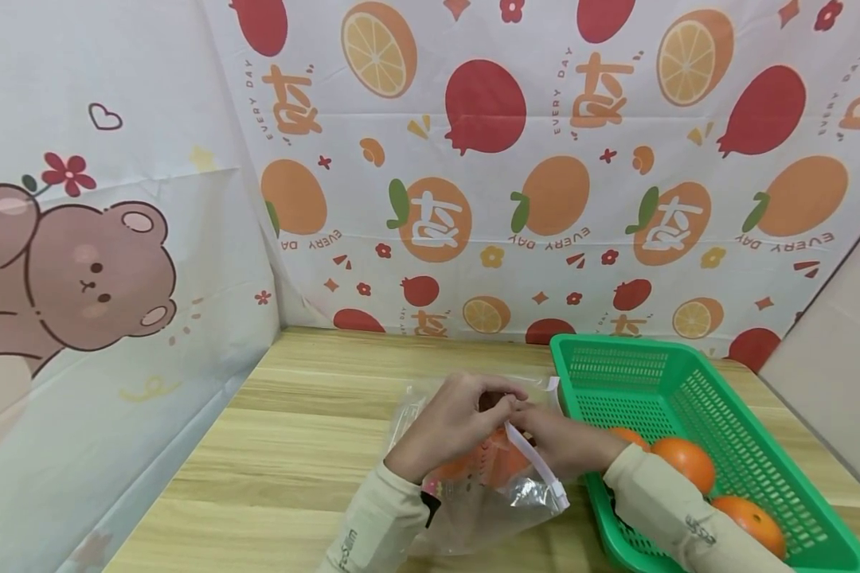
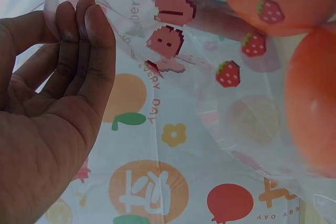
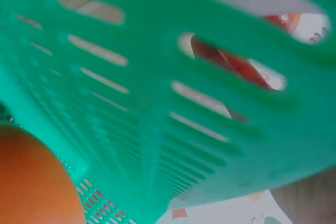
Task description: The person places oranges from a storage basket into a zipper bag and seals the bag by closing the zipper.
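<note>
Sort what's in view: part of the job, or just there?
Job, judging by the hands:
- left hand, pinching the bag
- right hand, at the bag; grip unclear
- clear bag
- bagged oranges
- likely green basket and its oranges

Just there:
- fruit-print backdrop
- bear-print sheet
- wooden table, as support

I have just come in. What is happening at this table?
A person's left-hand grip holds a clear plastic bag near its mouth. The right-hand grip is at the same opening, but its fingertips are partly hidden, so I cannot tell whether it holds anything. At least two oranges show inside the bag. To the right, a green basket stands on the wooden table, with three more oranges in view.
</note>
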`<state>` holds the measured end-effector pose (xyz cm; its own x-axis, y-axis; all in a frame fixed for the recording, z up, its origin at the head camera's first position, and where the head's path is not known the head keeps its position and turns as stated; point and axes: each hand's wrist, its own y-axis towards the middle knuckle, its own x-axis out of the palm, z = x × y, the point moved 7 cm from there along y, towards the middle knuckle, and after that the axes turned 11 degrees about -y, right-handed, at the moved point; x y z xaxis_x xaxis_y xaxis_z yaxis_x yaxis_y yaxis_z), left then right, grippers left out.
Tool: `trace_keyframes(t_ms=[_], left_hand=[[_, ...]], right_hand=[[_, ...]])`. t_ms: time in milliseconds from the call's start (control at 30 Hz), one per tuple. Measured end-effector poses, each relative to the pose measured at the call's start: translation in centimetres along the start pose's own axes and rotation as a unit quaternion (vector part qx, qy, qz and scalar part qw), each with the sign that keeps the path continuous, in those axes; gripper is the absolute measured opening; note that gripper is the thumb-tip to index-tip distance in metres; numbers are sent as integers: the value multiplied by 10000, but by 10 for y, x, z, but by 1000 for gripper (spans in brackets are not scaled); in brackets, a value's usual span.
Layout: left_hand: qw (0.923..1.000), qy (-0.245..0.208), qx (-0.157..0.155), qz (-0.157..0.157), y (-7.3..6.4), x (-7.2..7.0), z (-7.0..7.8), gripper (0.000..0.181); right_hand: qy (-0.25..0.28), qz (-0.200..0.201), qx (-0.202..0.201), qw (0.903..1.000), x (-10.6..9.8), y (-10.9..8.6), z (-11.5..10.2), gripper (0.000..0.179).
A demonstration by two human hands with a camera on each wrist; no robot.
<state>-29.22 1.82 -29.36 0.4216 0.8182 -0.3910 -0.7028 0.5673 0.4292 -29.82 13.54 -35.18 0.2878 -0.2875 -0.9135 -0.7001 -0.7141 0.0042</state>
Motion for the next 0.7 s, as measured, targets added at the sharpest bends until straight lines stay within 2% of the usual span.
trace_keyframes(t_ms=[133,267,433,567,700], left_hand=[[9998,162,76,-5,0,0,1,21],[9999,133,42,-6,0,-1,1,22],[10000,12,-34,-15,0,-1,2,23],[10000,-52,-44,5,1,-1,1,23],[9999,-128,13,2,0,-1,2,23]], right_hand=[[7,37,115,9999,2,1,3,78],[27,117,146,9998,0,2,5,71],[235,269,40,9994,-10,-1,4,51],[163,263,99,9995,-13,-2,3,32],[71,248,-82,9996,-11,-1,-2,12]])
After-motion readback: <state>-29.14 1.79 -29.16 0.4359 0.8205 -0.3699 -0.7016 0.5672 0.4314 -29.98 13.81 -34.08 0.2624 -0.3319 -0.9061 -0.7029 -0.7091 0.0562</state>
